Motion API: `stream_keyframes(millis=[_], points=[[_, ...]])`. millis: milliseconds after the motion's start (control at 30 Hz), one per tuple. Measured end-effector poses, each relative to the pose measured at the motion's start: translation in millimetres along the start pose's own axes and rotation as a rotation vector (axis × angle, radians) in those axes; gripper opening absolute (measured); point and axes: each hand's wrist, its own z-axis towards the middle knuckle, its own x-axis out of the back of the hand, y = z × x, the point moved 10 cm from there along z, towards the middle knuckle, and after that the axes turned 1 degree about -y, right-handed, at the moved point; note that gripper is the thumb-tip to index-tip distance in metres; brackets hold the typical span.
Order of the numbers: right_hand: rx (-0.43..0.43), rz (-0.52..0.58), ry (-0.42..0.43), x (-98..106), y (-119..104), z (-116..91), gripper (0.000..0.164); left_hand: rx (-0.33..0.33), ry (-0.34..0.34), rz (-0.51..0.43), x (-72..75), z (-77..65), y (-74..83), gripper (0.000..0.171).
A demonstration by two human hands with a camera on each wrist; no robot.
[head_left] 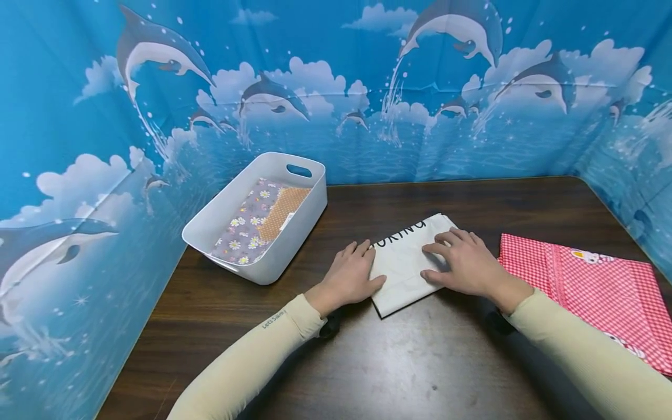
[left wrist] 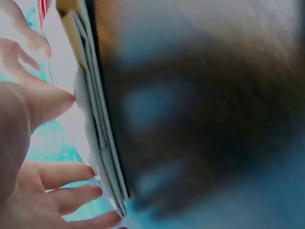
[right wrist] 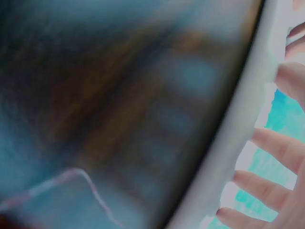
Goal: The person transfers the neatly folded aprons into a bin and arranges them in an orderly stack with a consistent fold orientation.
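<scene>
A folded white cloth (head_left: 401,262) with black letters along its far side lies on the dark wooden table. My left hand (head_left: 350,274) rests at its left edge, thumb on the top and fingers spread along the side. In the left wrist view, the fingertips touch the stacked layers of the cloth (left wrist: 93,100). My right hand (head_left: 462,262) lies over the right part, its fingers loosely bent and spread with the tips on the fabric. The right wrist view shows those fingers (right wrist: 271,191) against the cloth's rounded edge (right wrist: 228,129).
A white plastic basket (head_left: 301,233) stands at the back left, holding a purple floral cloth (head_left: 244,230) and an orange dotted one (head_left: 283,210). A red checked cloth (head_left: 593,291) lies flat to the right. A dolphin-print curtain (head_left: 336,140) hangs behind the table.
</scene>
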Motion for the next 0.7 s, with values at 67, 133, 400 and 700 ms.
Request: stream_keyframes(millis=[67,133,400,700], points=[[-0.020,0.003,-0.019,-3.5,3.7,1.5,0.059,0.002,-0.031,0.009,-4.7,-0.5,2.2,0.073],[-0.034,0.004,-0.034,-6.6,6.0,1.9,0.061,-0.003,-0.058,0.017,-8.2,-1.3,2.3,0.077],[-0.025,-0.060,-0.034,-3.1,-2.9,-1.8,0.058,0.018,-0.124,0.069,-9.9,1.9,-13.0,0.067],[-0.012,-0.101,-0.008,-1.6,-7.5,-6.0,0.053,0.026,-0.097,-0.008,-5.8,9.7,-26.9,0.059]])
